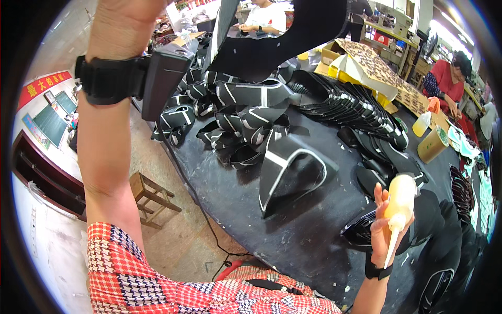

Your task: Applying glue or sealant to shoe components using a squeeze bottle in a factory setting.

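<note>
Black cut shoe-upper piece [272, 47], large and flat with small pale marks, hangs at twelve o'clock in the view, lifted high above the tabletop [293, 230]. The left hand [123, 21] rises at eleven o'clock, mostly cut off by the top edge, so I cannot tell how its fingers are set or whether they grip the piece. On that wrist sits a black strap [110, 78] carrying a dark boxy device [164, 78]. At seven o'clock the red, white and blue patterned sleeve [136, 272] covers the upper arm, and a small wooden stool [151, 196] stands on the floor beside the tabletop's edge. Toward the centre, a heap of curled black upper pieces with white stripes [235, 115] lies on the dark tabletop, and one larger piece with a white outline [293, 172] stands up just in front of it. A fanned row of black pieces [355, 110] runs toward two o'clock. At four o'clock the right hand [384, 230] is closed around a yellowish squeeze bottle [400, 201], its nozzle pointing down. At three o'clock a cardboard cup [431, 144] and a small yellow bottle [421, 124] stand close together. A person in red [447, 78] works at two o'clock.
</note>
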Demonstrator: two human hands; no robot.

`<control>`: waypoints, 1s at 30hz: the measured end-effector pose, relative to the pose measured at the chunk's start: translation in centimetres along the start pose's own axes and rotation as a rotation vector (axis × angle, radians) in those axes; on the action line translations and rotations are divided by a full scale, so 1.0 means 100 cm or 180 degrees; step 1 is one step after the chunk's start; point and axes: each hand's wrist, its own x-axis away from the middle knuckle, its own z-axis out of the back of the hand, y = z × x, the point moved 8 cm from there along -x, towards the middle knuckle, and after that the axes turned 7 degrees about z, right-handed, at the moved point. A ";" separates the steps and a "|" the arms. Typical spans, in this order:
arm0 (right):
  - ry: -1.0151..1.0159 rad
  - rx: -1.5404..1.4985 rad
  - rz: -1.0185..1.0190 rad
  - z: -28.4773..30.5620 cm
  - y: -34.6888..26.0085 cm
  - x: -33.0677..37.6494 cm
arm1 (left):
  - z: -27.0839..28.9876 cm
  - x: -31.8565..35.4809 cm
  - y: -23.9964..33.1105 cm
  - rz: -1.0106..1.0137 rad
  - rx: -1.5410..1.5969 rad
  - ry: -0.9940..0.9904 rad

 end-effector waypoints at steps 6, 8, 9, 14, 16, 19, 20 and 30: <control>0.0136 0.0095 -0.0110 0.009 -0.005 0.019 | 0.014 -0.011 -0.037 0.0400 -0.0849 0.0516; 0.0175 0.0092 -0.0138 0.018 -0.004 0.024 | 0.009 -0.014 -0.064 0.0713 -0.1317 0.0382; 0.0260 0.0100 -0.0135 0.021 -0.002 0.028 | 0.011 -0.019 -0.080 0.0823 -0.1415 0.0197; 0.0503 0.0480 0.0037 0.038 -0.007 0.021 | 0.005 -0.035 -0.124 0.0503 -0.2874 -0.0146; 0.0456 0.0544 0.0086 0.035 -0.007 0.015 | 0.023 -0.027 -0.157 0.0568 -0.2970 -0.0224; 0.0309 0.0651 0.0125 0.028 -0.011 0.009 | 0.066 0.006 -0.247 0.1518 -0.3544 -0.0328; 0.0262 0.0626 0.0061 0.029 -0.013 0.005 | 0.061 0.016 -0.264 0.1246 -0.3616 -0.0458; 0.0314 0.0151 -0.0135 0.037 -0.014 0.022 | 0.049 0.079 -0.246 0.0703 -0.4447 -0.0340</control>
